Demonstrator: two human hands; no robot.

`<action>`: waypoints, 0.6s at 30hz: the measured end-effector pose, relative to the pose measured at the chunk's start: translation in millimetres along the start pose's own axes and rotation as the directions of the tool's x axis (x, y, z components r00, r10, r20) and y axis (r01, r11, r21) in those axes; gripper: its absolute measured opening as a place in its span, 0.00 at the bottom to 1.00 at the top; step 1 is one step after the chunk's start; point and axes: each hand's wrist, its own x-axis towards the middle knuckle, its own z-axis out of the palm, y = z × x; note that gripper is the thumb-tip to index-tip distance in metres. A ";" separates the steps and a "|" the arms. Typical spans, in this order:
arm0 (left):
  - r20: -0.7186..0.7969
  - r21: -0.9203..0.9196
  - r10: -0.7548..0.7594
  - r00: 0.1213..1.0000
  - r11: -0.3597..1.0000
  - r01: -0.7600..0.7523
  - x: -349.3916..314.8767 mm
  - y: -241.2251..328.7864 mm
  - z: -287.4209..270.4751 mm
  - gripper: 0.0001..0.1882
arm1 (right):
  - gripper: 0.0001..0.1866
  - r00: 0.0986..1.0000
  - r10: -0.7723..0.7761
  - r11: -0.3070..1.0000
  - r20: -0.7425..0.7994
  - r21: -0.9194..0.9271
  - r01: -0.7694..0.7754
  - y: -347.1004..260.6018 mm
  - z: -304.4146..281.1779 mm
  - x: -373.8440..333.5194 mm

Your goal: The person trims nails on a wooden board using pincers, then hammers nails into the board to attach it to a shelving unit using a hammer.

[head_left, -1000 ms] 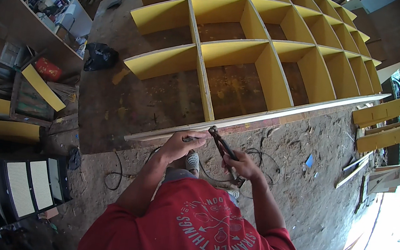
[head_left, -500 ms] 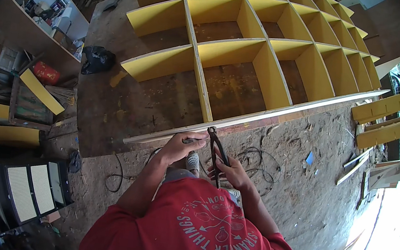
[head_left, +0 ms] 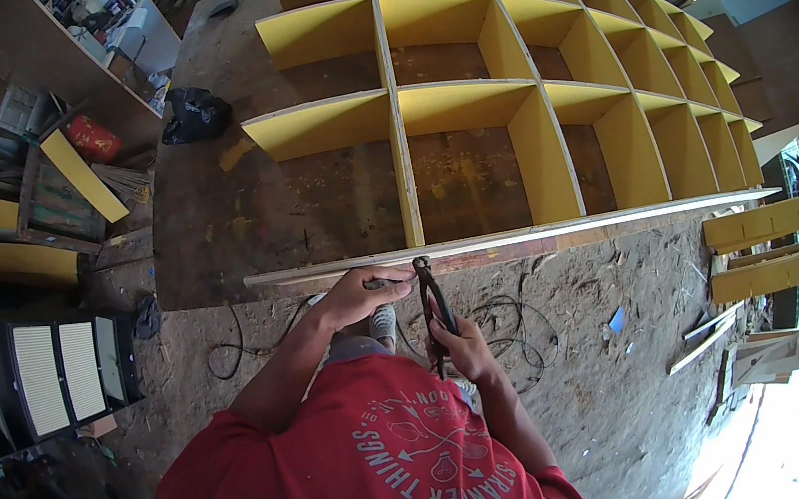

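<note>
My right hand is closed round the handles of a pair of dark pincers. Their jaws point away from me, just short of the pale wooden strip along the near edge of a yellow compartmented wooden frame. Close to the jaws, my left hand is pinched, its fingertips almost at the pincer head. A small dark thing shows between its thumb and fingers, too small to name. The frame lies on a brown, stained board.
A black plastic bag lies on the board at left. Black cable loops over the dirt floor beside my feet. Yellow curved planks stand at right; a red container and a dark louvred cabinet are at left.
The pincers' handles have come closer together in my right hand, which has shifted very slightly. My left hand stays in nearly the same place.
</note>
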 end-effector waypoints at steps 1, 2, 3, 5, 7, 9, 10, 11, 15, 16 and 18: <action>-0.004 0.001 0.000 1.000 1.000 0.000 -0.7 -0.1 0.1 0.22 | 0.13 1.000 0.000 1.000 0.004 0.000 0.000 -5.2 -5.2 0.5; -0.003 -0.022 -0.013 1.000 1.000 0.013 -1.4 -0.2 0.4 0.22 | 0.14 1.000 0.015 0.996 0.027 -0.091 -0.012 -12.0 -13.0 1.7; 0.001 -0.046 -0.024 1.000 0.999 0.024 -1.7 0.0 1.0 0.22 | 0.15 0.998 0.031 0.983 0.046 -0.181 -0.022 -19.4 -20.1 1.8; 0.002 -0.052 -0.014 1.000 0.999 0.014 -1.9 5.3 1.7 0.21 | 0.19 0.998 -0.008 0.978 0.064 -0.208 0.021 -34.0 -35.1 6.6; 0.011 -0.058 -0.007 1.000 0.998 0.008 -3.3 7.2 4.4 0.20 | 0.27 0.982 0.008 0.932 0.190 -0.356 0.061 -28.6 -62.3 21.9; 0.022 -0.055 0.010 1.000 0.998 -0.008 -2.0 6.7 4.1 0.20 | 0.25 0.975 0.003 0.946 0.224 -0.318 0.070 -23.6 -71.5 28.4; 0.017 -0.056 0.009 1.000 0.998 -0.008 -1.9 6.2 3.2 0.20 | 0.26 0.973 0.010 0.943 0.233 -0.326 0.068 -25.0 -70.9 27.7; 0.016 -0.036 0.009 1.000 0.999 -0.008 -1.5 5.9 2.6 0.20 | 0.27 0.971 0.017 0.941 0.240 -0.333 0.066 -26.2 -70.3 26.5; 0.006 -0.038 -0.031 0.999 0.999 0.031 -3.3 6.7 2.9 0.22 | 0.25 0.993 0.035 0.975 0.112 -0.223 -0.009 -31.9 -28.9 -2.5; 0.006 -0.043 -0.044 0.999 0.998 0.044 -3.2 7.4 3.3 0.22 | 0.24 0.996 0.032 0.981 0.084 -0.193 -0.015 -32.4 -19.3 -5.2; -0.017 0.016 -0.047 0.999 0.999 0.047 -3.2 8.2 4.1 0.23 | 0.19 0.998 0.044 0.990 0.049 -0.138 -0.036 -23.7 -9.1 -5.5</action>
